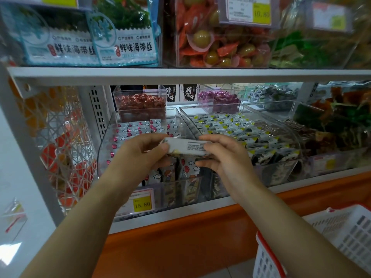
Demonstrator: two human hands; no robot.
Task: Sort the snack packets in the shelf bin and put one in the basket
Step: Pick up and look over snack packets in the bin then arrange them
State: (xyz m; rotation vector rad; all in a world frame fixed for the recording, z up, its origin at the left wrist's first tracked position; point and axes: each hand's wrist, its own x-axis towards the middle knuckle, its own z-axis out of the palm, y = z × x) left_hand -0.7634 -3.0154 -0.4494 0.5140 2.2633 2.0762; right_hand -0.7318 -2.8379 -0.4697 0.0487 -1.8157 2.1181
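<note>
A small white snack packet (185,146) with printed text is held level above the clear shelf bin (108,137). My left hand (140,153) pinches its left end and my right hand (218,152) pinches its right end. The bin below holds several white packets (136,128) with red balloons and clouds; some stand upright at its front. The white plastic basket (341,237) with a red rim sits low at the right, beyond my right forearm.
A neighbouring clear bin (230,125) holds black-and-white packets with yellow corners. Further bins of red, purple and green snacks fill the shelf. A yellow price tag (141,204) reads 15.80. The upper shelf edge (180,74) runs across above my hands.
</note>
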